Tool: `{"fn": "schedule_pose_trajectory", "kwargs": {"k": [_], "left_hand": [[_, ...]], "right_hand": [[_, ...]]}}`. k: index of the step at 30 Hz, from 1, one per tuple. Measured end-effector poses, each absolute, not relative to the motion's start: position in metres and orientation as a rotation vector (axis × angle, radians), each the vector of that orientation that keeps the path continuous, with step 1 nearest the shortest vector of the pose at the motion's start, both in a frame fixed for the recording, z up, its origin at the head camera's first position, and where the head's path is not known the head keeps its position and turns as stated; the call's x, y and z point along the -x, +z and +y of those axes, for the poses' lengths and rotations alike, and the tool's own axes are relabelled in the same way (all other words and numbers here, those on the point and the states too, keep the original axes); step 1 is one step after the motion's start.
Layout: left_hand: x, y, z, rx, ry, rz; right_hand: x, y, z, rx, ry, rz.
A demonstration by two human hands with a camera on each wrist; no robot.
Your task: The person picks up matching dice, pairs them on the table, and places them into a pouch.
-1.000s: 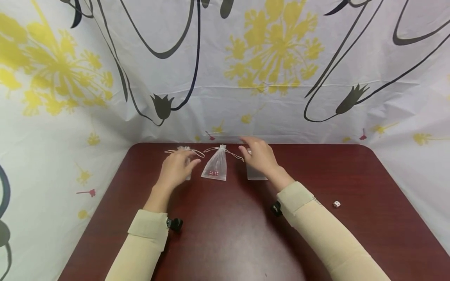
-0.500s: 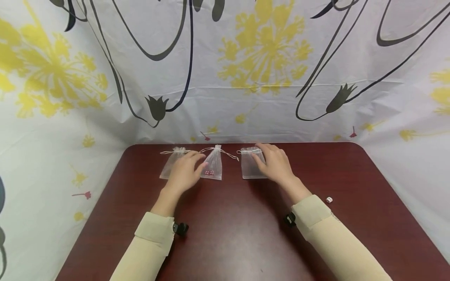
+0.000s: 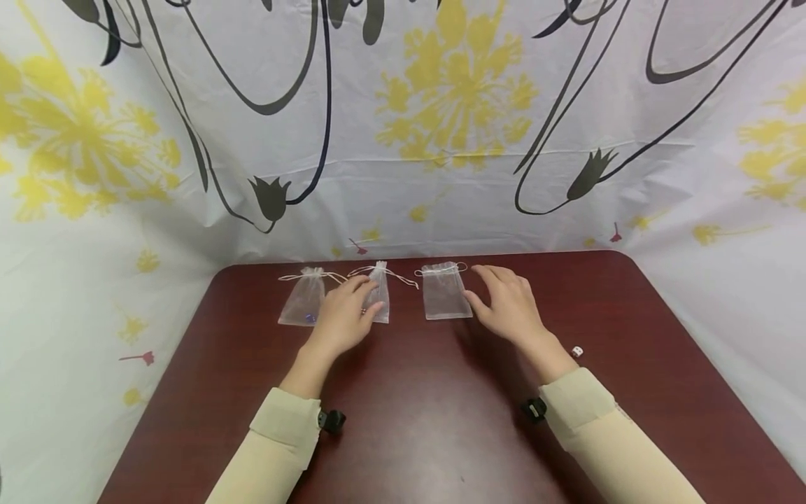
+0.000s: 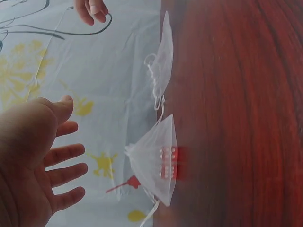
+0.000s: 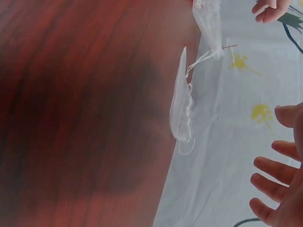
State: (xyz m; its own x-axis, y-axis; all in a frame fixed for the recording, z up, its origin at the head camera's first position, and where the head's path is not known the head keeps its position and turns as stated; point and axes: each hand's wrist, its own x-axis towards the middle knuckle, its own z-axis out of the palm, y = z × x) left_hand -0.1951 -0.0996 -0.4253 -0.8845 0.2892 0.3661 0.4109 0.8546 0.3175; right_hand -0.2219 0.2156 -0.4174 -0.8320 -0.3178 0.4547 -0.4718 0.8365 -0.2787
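Note:
Three sheer white drawstring bags lie in a row at the back of the table. Blue dice show in the left bag (image 3: pixel 302 301), and red dice in the middle bag (image 4: pixel 150 156). Through the right bag (image 3: pixel 446 294) no dice are visible. My left hand (image 3: pixel 345 316) hovers over part of the middle bag, its fingers relaxed and holding nothing. Just right of the right bag is my right hand (image 3: pixel 508 302), thumb apart from the loosely bent fingers, also holding nothing. In both wrist views the hands are clear of the bags.
A white die (image 3: pixel 577 351) lies on the dark red table (image 3: pixel 415 420), close to my right wrist. Behind the table's back edge hangs a white cloth (image 3: pixel 352 203) with yellow and grey plant prints. Small black cameras sit at both cuffs.
Both hands have shifted right relative to the bags: the left from the left bag to the middle one, the right off the right bag. The head view has turned slightly right.

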Motion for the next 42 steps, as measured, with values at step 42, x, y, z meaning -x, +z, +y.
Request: {"fn": "schedule_pose_trajectory", "kwargs": {"k": [42], "left_hand": [[0.212,-0.467,-0.015,0.913,-0.559,-2.982]], "right_hand": [[0.184,-0.432,0.294,-0.404,0.549,-2.582]]}}
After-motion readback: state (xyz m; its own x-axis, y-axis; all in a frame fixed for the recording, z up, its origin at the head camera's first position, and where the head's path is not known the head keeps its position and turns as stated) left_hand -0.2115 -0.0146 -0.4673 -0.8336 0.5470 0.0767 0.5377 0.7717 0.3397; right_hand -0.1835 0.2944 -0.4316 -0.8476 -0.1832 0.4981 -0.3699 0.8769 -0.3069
